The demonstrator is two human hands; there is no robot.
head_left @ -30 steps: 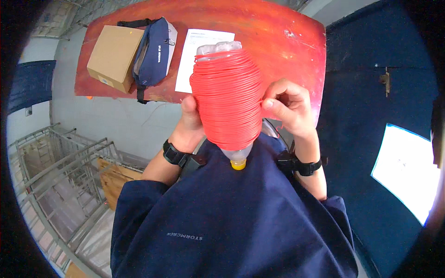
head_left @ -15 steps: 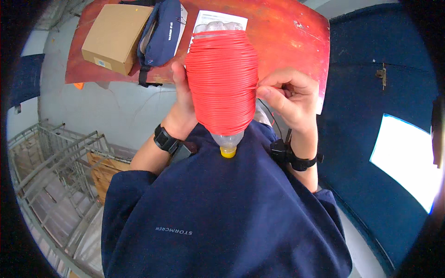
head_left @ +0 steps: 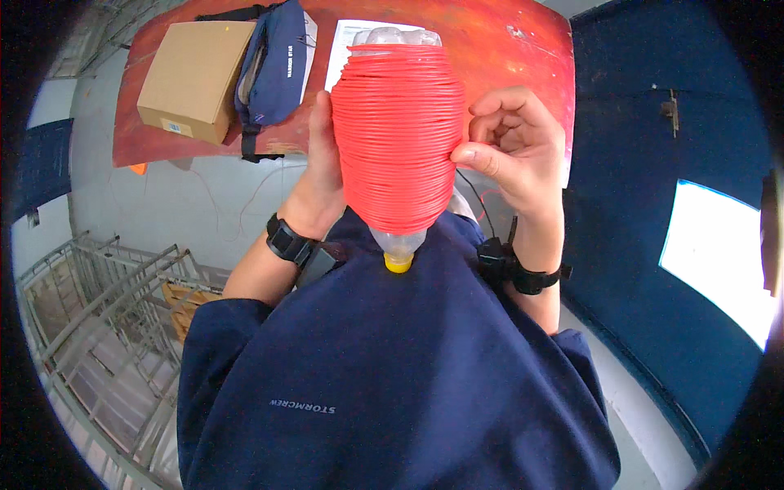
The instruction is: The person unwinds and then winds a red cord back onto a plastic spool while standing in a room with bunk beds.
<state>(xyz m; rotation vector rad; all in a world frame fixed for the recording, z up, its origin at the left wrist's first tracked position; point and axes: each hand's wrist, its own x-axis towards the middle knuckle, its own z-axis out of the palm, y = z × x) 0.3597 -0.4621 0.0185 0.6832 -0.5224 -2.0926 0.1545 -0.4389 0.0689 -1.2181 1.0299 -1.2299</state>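
Observation:
A clear plastic bottle [head_left: 400, 242] with a yellow cap [head_left: 398, 262] is held upside down in front of my chest, its cap end against my dark blue shirt. Red cord [head_left: 398, 135] is wound round most of its body in close turns. My left hand [head_left: 323, 175] grips the bottle from the left side; most of its fingers are hidden behind the cord. On the right, my right hand [head_left: 521, 147] has its thumb tip at the edge of the windings. Its index finger is curled and apart from the thumb, and I see nothing between them.
Beyond the bottle is a red table [head_left: 498, 61] bearing a cardboard box [head_left: 192, 77], a navy waist bag [head_left: 278, 69] and a white sheet [head_left: 341, 57]. Metal racks [head_left: 106, 302] stand at the lower left. A dark blue door [head_left: 637, 147] is on the right.
My right thumb and index finger have parted, the index finger lifting away from the cord. The bottle has shifted slightly in my left hand's grip.

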